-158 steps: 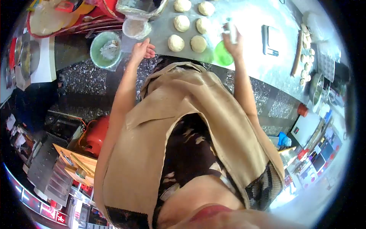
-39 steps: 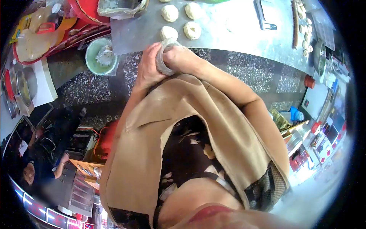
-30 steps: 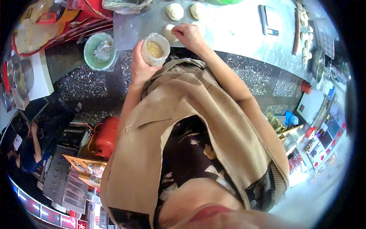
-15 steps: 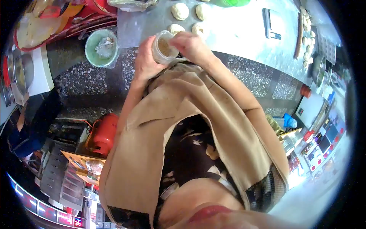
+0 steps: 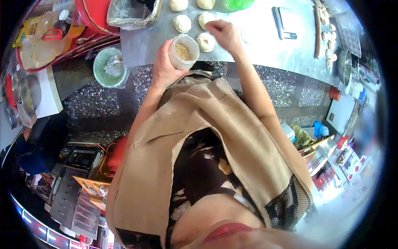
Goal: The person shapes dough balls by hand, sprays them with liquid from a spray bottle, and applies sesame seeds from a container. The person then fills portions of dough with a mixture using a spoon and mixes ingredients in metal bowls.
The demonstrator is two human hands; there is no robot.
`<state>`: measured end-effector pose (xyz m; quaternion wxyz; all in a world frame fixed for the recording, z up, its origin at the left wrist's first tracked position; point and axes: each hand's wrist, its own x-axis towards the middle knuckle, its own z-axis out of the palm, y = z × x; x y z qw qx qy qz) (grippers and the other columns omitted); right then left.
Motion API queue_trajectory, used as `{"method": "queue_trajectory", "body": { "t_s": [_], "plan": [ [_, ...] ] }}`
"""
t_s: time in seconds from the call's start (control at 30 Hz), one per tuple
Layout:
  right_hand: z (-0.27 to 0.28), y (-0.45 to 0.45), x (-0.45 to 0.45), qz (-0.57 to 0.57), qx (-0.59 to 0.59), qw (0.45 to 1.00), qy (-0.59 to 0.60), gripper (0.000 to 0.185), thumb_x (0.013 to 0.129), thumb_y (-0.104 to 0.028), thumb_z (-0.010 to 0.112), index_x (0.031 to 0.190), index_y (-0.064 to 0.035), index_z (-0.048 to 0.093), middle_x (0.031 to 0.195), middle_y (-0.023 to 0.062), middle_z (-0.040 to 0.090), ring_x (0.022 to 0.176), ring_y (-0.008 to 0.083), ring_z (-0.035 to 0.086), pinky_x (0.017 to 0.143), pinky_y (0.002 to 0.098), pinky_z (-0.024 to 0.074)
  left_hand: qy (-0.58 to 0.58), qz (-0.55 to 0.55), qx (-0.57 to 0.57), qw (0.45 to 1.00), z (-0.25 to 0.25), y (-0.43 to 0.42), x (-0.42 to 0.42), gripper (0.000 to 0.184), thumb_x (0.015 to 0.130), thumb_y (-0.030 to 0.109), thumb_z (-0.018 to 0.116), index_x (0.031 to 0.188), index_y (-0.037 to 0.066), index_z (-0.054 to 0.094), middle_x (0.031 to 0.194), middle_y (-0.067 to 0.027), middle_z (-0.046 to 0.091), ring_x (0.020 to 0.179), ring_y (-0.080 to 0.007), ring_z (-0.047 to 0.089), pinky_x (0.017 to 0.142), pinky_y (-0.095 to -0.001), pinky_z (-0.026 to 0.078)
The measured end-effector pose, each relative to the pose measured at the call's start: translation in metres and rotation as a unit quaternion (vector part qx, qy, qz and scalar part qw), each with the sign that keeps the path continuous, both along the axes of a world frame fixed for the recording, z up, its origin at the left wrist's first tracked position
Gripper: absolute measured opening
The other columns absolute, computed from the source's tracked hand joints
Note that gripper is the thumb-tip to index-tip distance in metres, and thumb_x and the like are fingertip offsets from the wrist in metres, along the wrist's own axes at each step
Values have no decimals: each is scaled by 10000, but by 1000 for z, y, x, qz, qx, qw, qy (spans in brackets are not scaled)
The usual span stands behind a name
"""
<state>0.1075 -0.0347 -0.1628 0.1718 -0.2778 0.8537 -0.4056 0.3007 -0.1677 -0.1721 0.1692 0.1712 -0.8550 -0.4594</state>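
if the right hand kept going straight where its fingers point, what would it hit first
Probably the dough ball at the fingertips of the right hand; height is unclear, so it might pass just over it.

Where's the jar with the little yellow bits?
In the head view, the jar is at upper middle, in the left hand, just left of the nearest dough ball.
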Motion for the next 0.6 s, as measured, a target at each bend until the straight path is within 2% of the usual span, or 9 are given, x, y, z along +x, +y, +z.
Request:
{"method": "queue_trajectory", "body": {
  "t_s": [0.03,0.13,0.2,0.3,0.33,0.37,0.47,0.53,0.6],
  "plan": [
    [-10,-1,-16,-34,-12,999,-20,193,774,-224,643,881,-73,696,793,129,667,660,228,652,618,315,504,-2,-2,-3,1000,1,-2,0,972,467,159,846,1289,55,339,1217,-163,476,1123,-338,479,937,-394,419],
    [-38,-10,-40,-54,7,998,18,190,764,-211,626,865,-65,694,784,129,666,670,265,644,633,338,503,-35,-11,-10,999,5,-4,3,957,500,162,860,1291,36,336,1224,-174,480,1130,-321,486,957,-393,400],
    [-59,-19,-41,-1,4,992,129,185,746,-192,619,853,-59,690,784,144,657,704,315,630,668,371,502,-59,-9,-45,997,10,-4,7,956,504,172,860,1292,39,335,1226,-171,480,1128,-323,489,953,-392,402],
    [-64,-22,-42,-10,50,993,104,203,777,-204,600,888,-60,689,840,149,661,753,303,640,695,358,503,-75,-3,-32,997,14,-1,11,954,508,179,859,1294,46,336,1227,-170,480,1121,-327,494,944,-393,408],
    [-65,-20,-43,-43,-22,992,114,183,757,-185,599,850,-54,686,823,165,639,765,341,615,707,385,493,-76,-1,-33,997,12,-1,11,954,508,179,859,1294,46,336,1227,-170,480,1121,-327,494,944,-393,408],
    [-65,-19,-45,-40,-22,993,113,183,757,-185,599,850,-54,686,823,165,639,765,341,615,707,385,493,-76,6,-30,997,10,0,13,953,510,176,858,1295,47,334,1228,-170,480,1121,-325,495,942,-394,410],
    [-59,-14,-42,-20,57,995,75,186,765,-188,614,869,-53,688,870,166,647,799,329,618,726,379,491,-78,15,-14,997,9,3,19,943,508,168,847,1292,46,338,1224,-172,477,1124,-332,485,944,-399,405],
    [-62,-12,-46,-38,33,996,78,187,767,-189,614,873,-54,688,883,164,647,802,328,618,727,380,493,-71,27,-3,997,10,1,16,935,505,163,839,1288,44,344,1220,-174,474,1126,-341,474,948,-402,397],
    [-64,-10,-43,-56,12,996,73,188,768,-190,615,878,-56,687,896,161,648,806,327,618,727,380,494,-76,30,9,997,13,1,21,951,526,149,844,1308,45,313,1221,-166,479,1124,-305,496,945,-390,408]
  ]
}}
